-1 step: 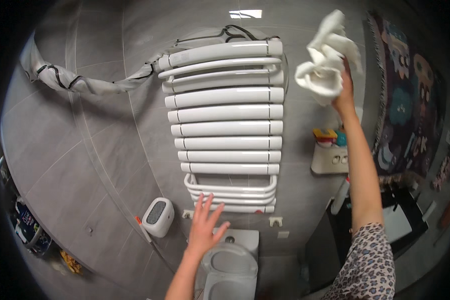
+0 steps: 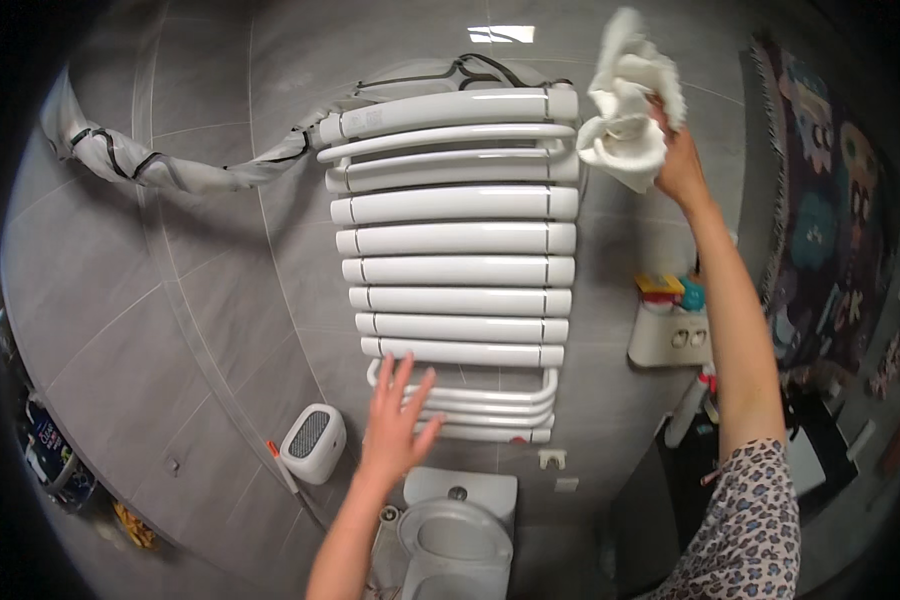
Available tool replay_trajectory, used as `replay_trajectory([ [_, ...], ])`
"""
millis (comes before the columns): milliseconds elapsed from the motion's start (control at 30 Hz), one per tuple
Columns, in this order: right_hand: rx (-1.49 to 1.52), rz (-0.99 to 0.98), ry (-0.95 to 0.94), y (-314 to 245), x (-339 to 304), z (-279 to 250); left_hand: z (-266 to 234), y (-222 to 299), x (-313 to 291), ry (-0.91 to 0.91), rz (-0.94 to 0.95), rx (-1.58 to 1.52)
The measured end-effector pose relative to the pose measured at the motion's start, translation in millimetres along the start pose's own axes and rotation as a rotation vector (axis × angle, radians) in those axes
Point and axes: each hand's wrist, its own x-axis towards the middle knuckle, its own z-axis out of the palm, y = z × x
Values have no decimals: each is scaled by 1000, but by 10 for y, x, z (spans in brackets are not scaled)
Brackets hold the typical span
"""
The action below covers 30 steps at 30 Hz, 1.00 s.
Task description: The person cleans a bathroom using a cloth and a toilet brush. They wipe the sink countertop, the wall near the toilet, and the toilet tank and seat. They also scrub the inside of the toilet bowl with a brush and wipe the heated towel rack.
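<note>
A white ladder-style towel radiator (image 2: 460, 270) is fixed to the grey tiled wall in front of me. Up beside its top right corner, my right hand (image 2: 680, 165) is raised, closed around a bunched white cloth (image 2: 625, 140). Part of the cloth sticks up above the hand and a folded loop hangs below. My left hand (image 2: 395, 425) holds nothing; its fingers are spread in front of the lower thin bars of the radiator. Whether the fingertips touch the bars I cannot tell.
Below the radiator stands a white toilet (image 2: 460, 540). A white wall box (image 2: 313, 445) is to its left. Plastic-wrapped piping (image 2: 185, 172) runs off left. At right are a wall-mounted holder (image 2: 665, 335), a dark counter (image 2: 670, 470) and a patterned hanging cloth (image 2: 820, 200).
My right hand and the white cloth have shifted left, closer to the radiator's top corner. My left hand has risen a little toward the lower bars, fingers still spread. The view has shifted slightly.
</note>
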Motion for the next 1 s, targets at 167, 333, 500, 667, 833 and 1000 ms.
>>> replay_trajectory([
  [167,-80,-60,-386,300,751,662,57,-887,1473,265,95,298],
  [333,-259,-432,-420,761,1043,1053,-135,-1605,2521,595,14,368],
  [500,-392,-679,-423,630,1069,1067,-325,-1833,2970,649,-45,221],
  [667,-653,-811,-677,228,1228,1240,-291,-1830,3021,670,-25,147],
  [833,-512,-897,-712,-334,1470,2129,-338,-1865,2994,665,-23,122],
  [1000,-470,-928,-760,-871,1644,2979,-254,-1862,3004,752,-68,154],
])
